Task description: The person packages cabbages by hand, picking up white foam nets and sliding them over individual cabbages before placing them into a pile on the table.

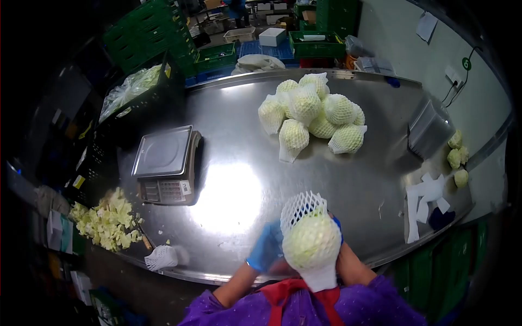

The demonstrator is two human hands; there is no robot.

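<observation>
A round, pale green cabbage [311,243] in a white foam net sleeve [300,207] is held in front of my chest. The net's open end stands up above the cabbage, and its other end hangs toward my apron. My left hand [266,247], in a blue glove, grips the netted cabbage from its left side, fingers partly hidden behind it. On the opposite side my right hand [339,231] holds it too; mostly hidden, only a bit of blue glove shows. Farther back on the metal table lies a pile of netted cabbages [304,106].
A scale [168,163] stands at left, beside a dark crate [136,108]. Leaf trimmings [109,220], a knife handle [147,242] and a loose foam net [161,258] lie front left. At right are a clear plastic stack [431,129], white foam pieces [427,198] and small cabbages [457,155].
</observation>
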